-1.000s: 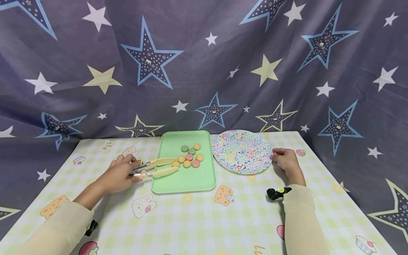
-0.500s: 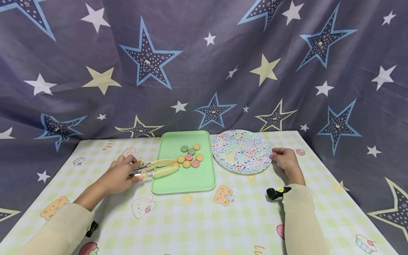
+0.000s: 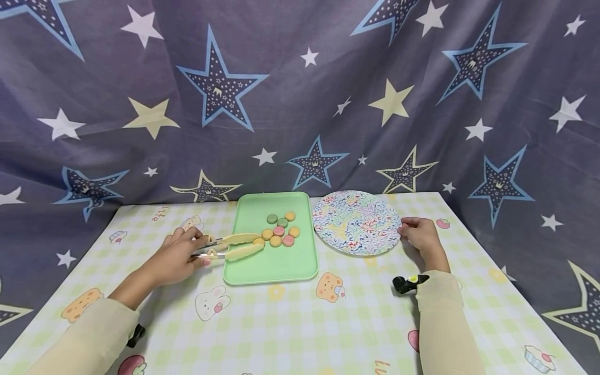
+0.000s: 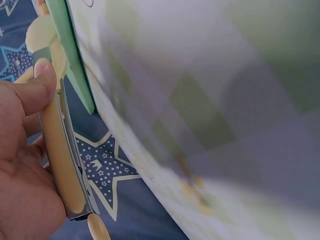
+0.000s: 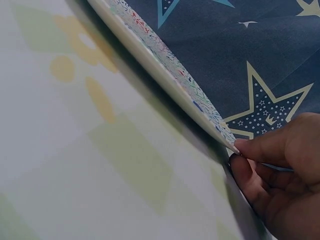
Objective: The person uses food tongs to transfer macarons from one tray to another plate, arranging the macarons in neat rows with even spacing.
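Note:
My left hand (image 3: 177, 256) grips a pair of tongs (image 3: 244, 253) with cream tips and a metal-edged handle. In the left wrist view, thumb and fingers wrap the tongs' cream handle (image 4: 62, 160). The tips reach over the left side of a light green tray (image 3: 272, 270), one on either side of a yellow macaron-like cookie (image 3: 259, 241). Several more small round cookies (image 3: 275, 241), yellow, pink and green, lie on the tray. My right hand (image 3: 421, 238) pinches the right rim of a round speckled plate (image 3: 356, 223); the right wrist view shows thumb above and fingers below the rim (image 5: 227, 142).
A checked tablecloth (image 3: 281, 333) with cartoon prints covers the table. Behind it hangs a dark curtain (image 3: 300, 104) with stars. The plate stands close to the tray's right side. A black wrist strap piece (image 3: 409, 284) sits at my right sleeve.

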The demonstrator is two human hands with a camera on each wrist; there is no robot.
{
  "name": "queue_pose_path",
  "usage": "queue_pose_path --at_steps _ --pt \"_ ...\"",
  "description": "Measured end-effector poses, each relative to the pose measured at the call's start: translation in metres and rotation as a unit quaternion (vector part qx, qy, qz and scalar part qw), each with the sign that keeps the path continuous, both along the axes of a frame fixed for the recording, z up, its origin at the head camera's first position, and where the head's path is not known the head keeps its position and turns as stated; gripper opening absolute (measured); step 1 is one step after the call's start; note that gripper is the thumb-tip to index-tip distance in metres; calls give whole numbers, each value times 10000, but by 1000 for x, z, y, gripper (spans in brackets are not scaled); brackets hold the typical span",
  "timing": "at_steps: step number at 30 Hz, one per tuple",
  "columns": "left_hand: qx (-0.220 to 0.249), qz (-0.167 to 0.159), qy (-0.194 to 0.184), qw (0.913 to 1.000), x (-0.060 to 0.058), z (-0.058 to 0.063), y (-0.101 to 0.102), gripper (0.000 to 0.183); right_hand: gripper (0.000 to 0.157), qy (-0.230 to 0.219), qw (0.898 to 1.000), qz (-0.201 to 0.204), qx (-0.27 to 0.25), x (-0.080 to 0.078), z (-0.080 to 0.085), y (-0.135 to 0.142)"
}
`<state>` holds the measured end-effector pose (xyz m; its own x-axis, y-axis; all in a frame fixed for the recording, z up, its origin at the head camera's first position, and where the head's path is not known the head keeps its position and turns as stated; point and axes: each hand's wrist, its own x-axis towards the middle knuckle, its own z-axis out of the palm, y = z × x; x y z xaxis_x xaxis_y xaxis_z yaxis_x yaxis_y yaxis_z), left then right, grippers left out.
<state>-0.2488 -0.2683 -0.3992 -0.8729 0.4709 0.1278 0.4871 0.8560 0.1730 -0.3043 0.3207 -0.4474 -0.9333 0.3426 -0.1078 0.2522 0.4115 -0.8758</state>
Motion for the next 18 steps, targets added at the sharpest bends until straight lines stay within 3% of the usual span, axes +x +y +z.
queue_pose_path --at_steps 18 --pt "153 -5 329 9993 -20 16 14 55 38 29 10000 56 -4 2 1 0"
